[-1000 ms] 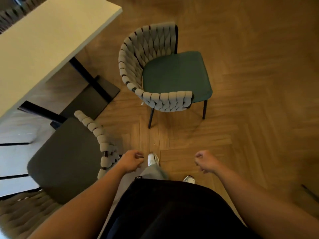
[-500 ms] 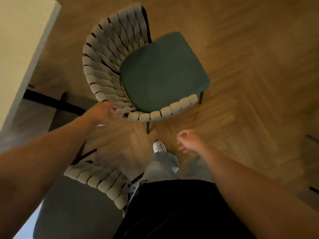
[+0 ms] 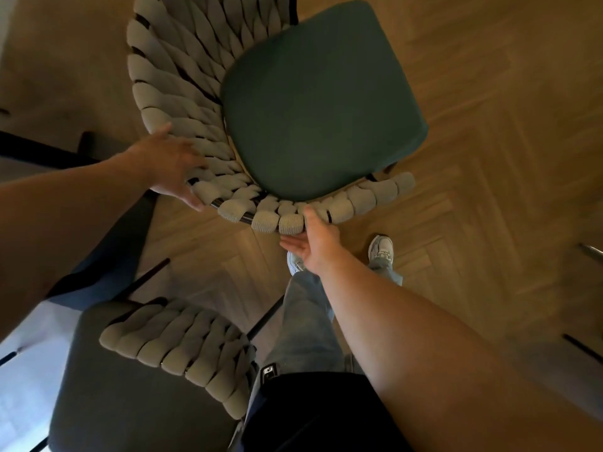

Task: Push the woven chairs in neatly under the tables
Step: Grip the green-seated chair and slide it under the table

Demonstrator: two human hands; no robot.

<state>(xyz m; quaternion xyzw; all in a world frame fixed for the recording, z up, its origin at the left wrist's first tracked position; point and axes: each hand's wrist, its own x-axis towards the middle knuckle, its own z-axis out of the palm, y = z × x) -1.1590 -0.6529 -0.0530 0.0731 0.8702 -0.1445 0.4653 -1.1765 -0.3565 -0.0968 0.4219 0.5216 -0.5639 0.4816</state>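
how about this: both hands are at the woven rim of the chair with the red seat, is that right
Not quite: the seat is dark green, not red, as the head view shows. The rest holds: the left hand and the right hand are both at its woven rim.

My left hand point(image 3: 169, 164) lies flat on the outside curve of the woven chair point(image 3: 169, 60) with the green seat point(image 3: 319, 102), fingers spread over the braided bands. My right hand point(image 3: 315, 238) is at the near rim — thumb up against the weave, fingers straight out below it. A second woven chair point(image 3: 182, 347), grey seat, sits just by my left leg on the herringbone floor point(image 3: 489, 158).
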